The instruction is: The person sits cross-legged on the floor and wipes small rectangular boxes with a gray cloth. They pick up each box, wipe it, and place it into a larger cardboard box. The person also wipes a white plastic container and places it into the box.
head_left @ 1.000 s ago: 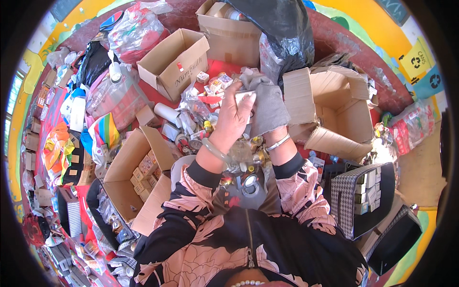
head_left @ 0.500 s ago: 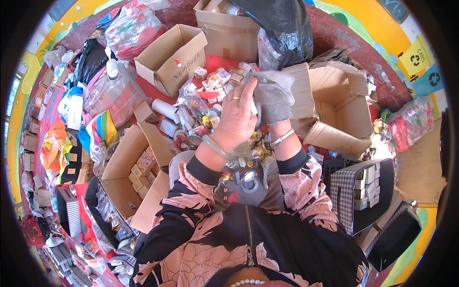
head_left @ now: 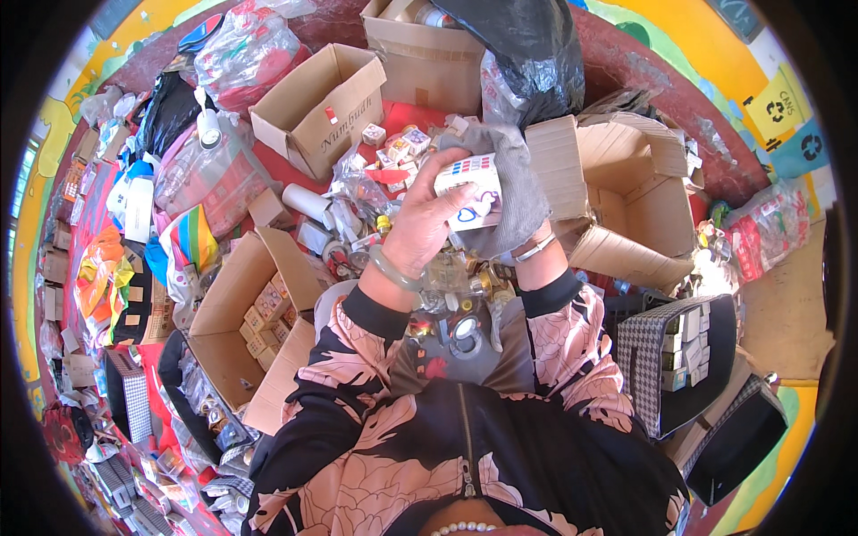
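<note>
Between my hands is a small white box-like piece with red and blue marks and blue and purple shapes printed on it. My left hand grips it from the left, with the thumb across its printed face. A grey cloth drapes over my right hand and lies against the box's right side. The cloth hides most of the fingers of that hand. Behind the box is a heap of small printed boxes. Below my hands lie jars, lids and other small items.
An open cardboard box stands ahead to the left, another to the right. At lower left, a carton holds small boxes. A checked fabric bin with small boxes sits at the right. A black plastic bag is at the back.
The printed face of the white box has turned into view. My left hand has dropped slightly and turned, its thumb now on that face. The grey cloth has shifted behind the box.
</note>
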Demonstrator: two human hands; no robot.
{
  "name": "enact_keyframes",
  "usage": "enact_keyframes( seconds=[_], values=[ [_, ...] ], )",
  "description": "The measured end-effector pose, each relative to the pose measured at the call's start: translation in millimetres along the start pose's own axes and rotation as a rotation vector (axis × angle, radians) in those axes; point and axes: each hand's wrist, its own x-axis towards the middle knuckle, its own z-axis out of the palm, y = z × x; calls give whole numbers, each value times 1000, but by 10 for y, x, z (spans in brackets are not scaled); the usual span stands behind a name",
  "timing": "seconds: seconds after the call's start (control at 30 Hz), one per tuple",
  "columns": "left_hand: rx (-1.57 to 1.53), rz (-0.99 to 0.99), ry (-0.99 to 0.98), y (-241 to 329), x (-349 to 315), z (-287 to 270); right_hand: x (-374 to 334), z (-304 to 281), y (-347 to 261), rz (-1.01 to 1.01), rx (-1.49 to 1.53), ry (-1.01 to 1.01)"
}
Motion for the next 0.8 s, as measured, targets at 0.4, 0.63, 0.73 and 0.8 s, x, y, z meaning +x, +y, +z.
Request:
enact_keyframes(
  seconds=[0.4, 0.63, 0.73, 0.8],
  values=[
    [-128, 4, 53, -51, 35, -59, -37, -12, -70, 208, 377, -80],
    [246, 85, -74, -78, 1, -8, -40, 75, -263, 409, 1030, 3],
    [305, 224, 18, -46, 38, 48, -94, 79, -342, 472, 1266, -100],
    [403, 272, 144, -9, 62, 50, -52, 88, -417, 486, 1326, -161]
  ],
)
